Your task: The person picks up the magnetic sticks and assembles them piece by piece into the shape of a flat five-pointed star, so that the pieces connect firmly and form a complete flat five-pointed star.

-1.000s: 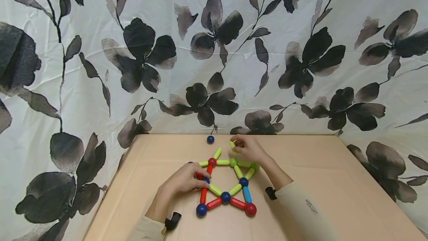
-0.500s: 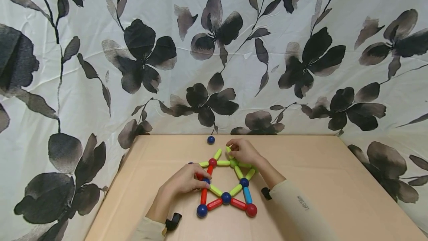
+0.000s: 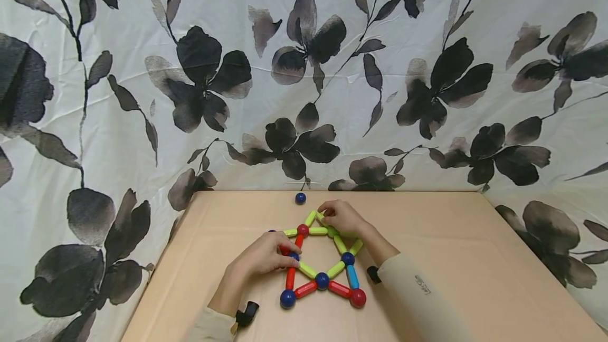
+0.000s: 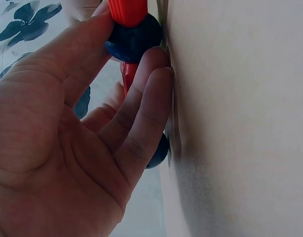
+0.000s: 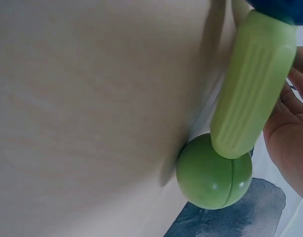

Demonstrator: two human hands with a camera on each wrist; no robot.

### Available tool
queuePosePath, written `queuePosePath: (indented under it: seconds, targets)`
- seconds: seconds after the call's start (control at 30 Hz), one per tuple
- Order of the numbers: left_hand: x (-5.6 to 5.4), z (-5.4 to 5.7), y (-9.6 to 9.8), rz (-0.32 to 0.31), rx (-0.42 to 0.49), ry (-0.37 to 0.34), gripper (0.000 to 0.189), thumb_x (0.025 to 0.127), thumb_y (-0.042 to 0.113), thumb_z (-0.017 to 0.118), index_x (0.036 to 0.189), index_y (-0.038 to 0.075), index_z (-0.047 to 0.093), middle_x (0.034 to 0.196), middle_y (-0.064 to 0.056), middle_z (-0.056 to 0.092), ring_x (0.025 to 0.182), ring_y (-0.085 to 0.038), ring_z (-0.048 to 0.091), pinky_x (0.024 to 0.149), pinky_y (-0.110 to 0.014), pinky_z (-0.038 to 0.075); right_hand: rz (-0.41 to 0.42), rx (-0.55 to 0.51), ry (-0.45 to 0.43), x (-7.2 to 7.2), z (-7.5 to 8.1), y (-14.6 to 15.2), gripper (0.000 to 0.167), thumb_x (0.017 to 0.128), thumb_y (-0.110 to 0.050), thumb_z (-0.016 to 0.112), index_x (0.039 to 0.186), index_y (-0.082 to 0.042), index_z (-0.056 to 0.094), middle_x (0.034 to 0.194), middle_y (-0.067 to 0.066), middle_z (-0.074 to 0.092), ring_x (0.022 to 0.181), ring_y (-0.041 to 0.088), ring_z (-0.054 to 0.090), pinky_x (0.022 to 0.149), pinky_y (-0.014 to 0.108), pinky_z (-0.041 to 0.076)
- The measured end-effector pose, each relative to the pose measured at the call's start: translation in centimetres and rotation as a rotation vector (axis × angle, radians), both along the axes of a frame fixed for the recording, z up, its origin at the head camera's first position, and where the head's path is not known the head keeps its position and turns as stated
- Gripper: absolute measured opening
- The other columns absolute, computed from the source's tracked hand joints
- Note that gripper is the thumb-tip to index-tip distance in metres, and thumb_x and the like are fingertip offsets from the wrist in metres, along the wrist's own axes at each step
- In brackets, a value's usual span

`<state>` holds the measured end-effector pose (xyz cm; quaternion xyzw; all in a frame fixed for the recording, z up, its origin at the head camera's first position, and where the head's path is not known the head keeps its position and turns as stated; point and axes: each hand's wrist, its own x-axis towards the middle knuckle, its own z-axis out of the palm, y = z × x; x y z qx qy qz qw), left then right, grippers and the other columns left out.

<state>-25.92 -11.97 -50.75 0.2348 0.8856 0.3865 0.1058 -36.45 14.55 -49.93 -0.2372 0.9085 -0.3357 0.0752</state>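
A flat frame of coloured rods and balls lies on the beige tabletop (image 3: pixel 427 236). My left hand (image 3: pixel 263 252) holds its left side, thumb and fingers around a blue ball (image 4: pixel 134 39) with a red rod (image 4: pixel 129 11) on it. At the far side my right hand (image 3: pixel 344 217) pinches a yellow-green rod (image 3: pixel 320 217), whose far tip meets that of another yellow-green rod (image 3: pixel 310 218) rising from a red ball (image 3: pixel 303 231). In the right wrist view a green ball (image 5: pixel 213 173) and a yellow-green rod (image 5: pixel 255 84) stand before the hand.
A loose blue ball (image 3: pixel 301 198) lies near the table's back edge, beyond the frame. Nearer are a blue corner ball (image 3: pixel 287 298), a red corner ball (image 3: pixel 358 298) and a blue rod (image 3: pixel 352 277). A floral cloth (image 3: pixel 351 94) hangs behind the table.
My right hand has moved left and slightly nearer, swinging the pinched yellow-green rod until its tip meets the neighbouring rod's. My left hand has stayed in place.
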Motion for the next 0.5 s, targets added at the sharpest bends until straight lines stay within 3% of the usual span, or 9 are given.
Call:
queuePosePath:
  seconds: [0.5]
  targets:
    - [-0.02, -0.02, 0.14, 0.02, 0.002, -0.032, 0.022, 0.088, 0.031, 0.084, 0.109, 0.023, 0.083, 0.095, 0.005, 0.066, 0.086, -0.016, 0.056, 0.068, -0.026, 0.044, -0.026, -0.05, -0.012, 0.03, -0.03, 0.31, 0.028, 0.098, -0.007, 0.069, 0.126, -0.007, 0.071, 0.101, 0.004, 0.069, 0.089, 0.016, 0.06, 0.083, 0.034, 0.054]
